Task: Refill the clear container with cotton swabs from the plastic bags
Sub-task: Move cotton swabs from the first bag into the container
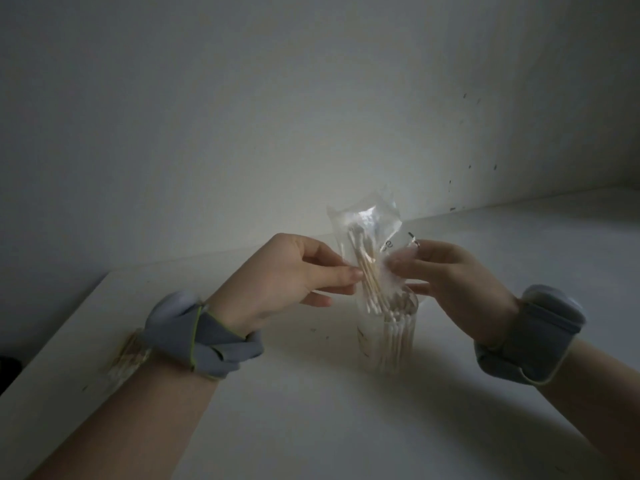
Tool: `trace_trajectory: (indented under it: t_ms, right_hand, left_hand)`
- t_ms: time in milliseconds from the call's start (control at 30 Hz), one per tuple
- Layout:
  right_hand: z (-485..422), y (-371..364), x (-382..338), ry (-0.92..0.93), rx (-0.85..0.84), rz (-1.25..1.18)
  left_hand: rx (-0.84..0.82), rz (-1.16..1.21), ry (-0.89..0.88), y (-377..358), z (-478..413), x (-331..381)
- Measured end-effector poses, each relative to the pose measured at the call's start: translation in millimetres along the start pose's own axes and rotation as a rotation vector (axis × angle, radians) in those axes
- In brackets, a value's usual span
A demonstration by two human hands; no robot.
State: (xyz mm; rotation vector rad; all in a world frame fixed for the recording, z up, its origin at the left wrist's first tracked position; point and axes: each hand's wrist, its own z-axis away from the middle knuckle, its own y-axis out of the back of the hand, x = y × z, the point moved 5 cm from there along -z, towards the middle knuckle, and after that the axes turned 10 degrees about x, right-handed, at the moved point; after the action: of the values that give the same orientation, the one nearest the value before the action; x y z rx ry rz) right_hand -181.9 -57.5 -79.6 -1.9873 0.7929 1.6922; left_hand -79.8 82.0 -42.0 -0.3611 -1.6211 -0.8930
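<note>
A clear plastic bag (363, 226) with wooden-stemmed cotton swabs (367, 271) inside hangs over the clear container (388, 334), which stands upright on the white table and holds several swabs. My left hand (287, 271) pinches the bag's left side between thumb and fingers. My right hand (450, 275) pinches its right side. The lower ends of the bag's swabs reach the container's mouth.
A second bag of swabs (126, 355) lies on the white table (311, 410) near its left edge, partly hidden by my left wrist. Both wrists wear grey bands. A white wall rises right behind the table.
</note>
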Motion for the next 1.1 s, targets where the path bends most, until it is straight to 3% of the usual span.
trace_trajectory:
  t_ms: [433,833,1100]
  right_hand:
    - [0.0,-5.1,3.4,0.026,0.004,-0.077]
    - [-0.3,2.2,-2.5,0.062,0.058,-0.129]
    - [-0.4,3.3,-2.1,0.074,0.074,-0.127]
  left_hand:
    - [0.072,-0.22,-0.191,5.4,6.8,14.6]
    - [0.17,-0.192,-0.28,18.9,3.9,21.7]
    - [0.121,-0.168,-0.287,15.0,1.0,19.8]
